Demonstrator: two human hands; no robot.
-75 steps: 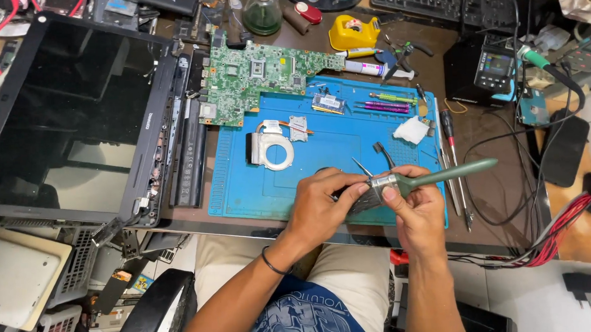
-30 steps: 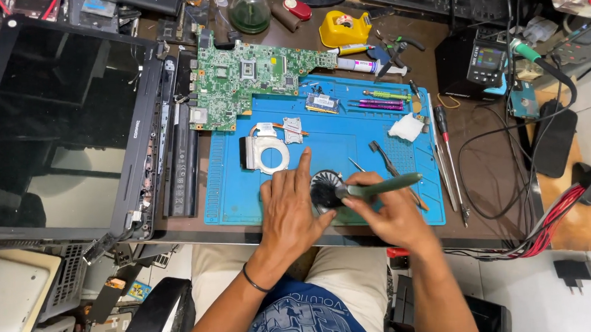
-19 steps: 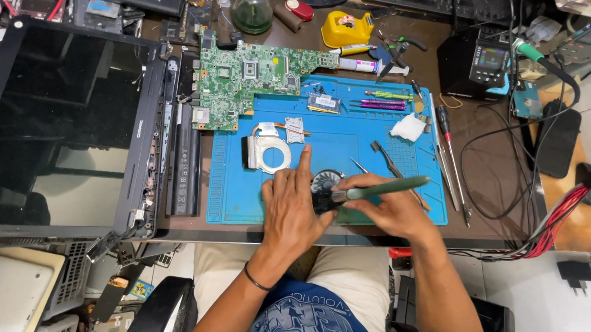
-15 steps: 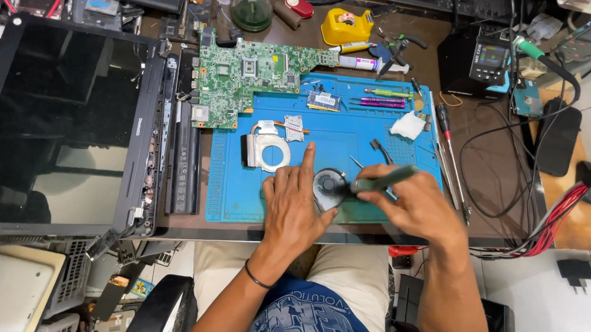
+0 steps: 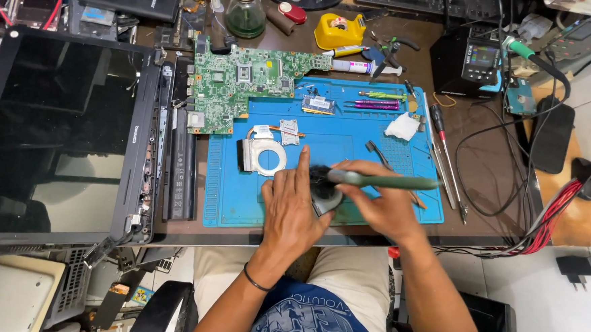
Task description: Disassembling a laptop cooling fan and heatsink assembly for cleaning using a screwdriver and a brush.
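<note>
Left hand (image 5: 291,210): we see it flat, fingers stretched, pressing on the small black fan (image 5: 323,188) near the front edge of the blue mat (image 5: 230,196).
Right hand (image 5: 382,205): we see it closed around a green-handled brush (image 5: 384,179), bristle end on the fan.
Fan: on the mat, between both hands, mostly hidden.
Heatsink housing (image 5: 264,154): just behind left hand.
Motherboard (image 5: 244,81): at the mat's far left corner.
Laptop shell (image 5: 58,131): left on desk (image 5: 484,169).
Screwdriver (image 5: 447,158): right of mat.
</note>
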